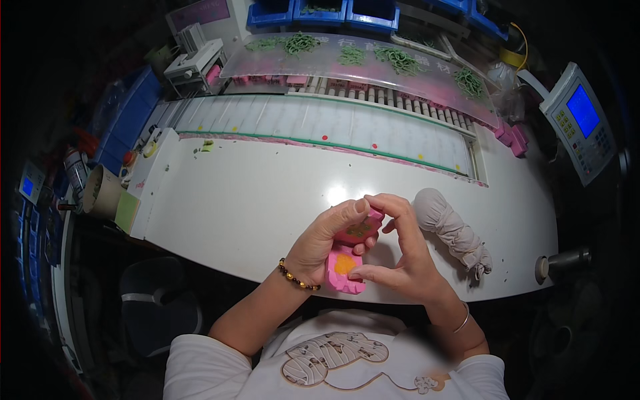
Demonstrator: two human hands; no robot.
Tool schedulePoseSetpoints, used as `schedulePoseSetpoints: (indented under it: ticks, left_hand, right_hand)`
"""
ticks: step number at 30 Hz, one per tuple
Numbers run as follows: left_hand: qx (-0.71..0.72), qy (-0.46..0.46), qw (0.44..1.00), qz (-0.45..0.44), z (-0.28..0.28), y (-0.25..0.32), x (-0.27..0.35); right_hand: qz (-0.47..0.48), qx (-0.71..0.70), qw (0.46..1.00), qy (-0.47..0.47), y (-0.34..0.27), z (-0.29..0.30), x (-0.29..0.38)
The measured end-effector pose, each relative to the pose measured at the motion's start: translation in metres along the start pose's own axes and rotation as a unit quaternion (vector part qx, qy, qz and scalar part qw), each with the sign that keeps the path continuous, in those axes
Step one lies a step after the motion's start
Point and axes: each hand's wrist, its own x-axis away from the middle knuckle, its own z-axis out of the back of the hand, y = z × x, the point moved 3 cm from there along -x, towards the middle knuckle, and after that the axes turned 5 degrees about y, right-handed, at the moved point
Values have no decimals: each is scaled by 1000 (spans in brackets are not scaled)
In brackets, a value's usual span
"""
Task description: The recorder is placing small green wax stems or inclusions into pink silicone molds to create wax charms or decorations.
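Observation:
Over the near edge of the white table, a pink rubber mould lies opened into two halves. The upper half (361, 227) has a dark greenish pattern on its inner face, and the lower half (344, 272) carries an orange-yellow patch. My left hand (325, 232), with a beaded bracelet at the wrist, holds the mould from the left, its thumb along the top half. My right hand (407, 245) reaches across from the other side. Its index finger touches the top edge of the upper half, and its thumb rests on the lower half. Fingers hide parts of both halves.
A tied cloth pouch (452, 232) lies right of my hands on the tabletop (240, 200). Beyond runs a white slatted strip (300, 117). Stringy green pieces (400, 60) sit on a translucent cover (330, 62). A keypad display (580, 120) stands right, a round container (102, 192) left.

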Motion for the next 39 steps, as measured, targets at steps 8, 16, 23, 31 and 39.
schedulePoseSetpoints:
  ticks: [8, 16, 23, 31, 39]
  left_hand:
    - [72, 9, 996, -60, -6, 7, -1]
    - [-60, 25, 989, -133, -4, 10, 1]
    - [-132, 50, 975, -169, -12, 12, 7]
    - [-214, 34, 948, -232, -13, 19, 1]
    - [-150, 95, 949, -260, -3, 27, -6]
  right_hand:
    - [101, 97, 983, 123, -20, 9, -4]
    - [209, 305, 921, 123, -31, 0, -2]
    - [181, 246, 945, 115, -31, -1, -8]
    - [171, 187, 965, 73, -31, 2, -12]
    - [169, 149, 973, 42, -38, 3, -10]
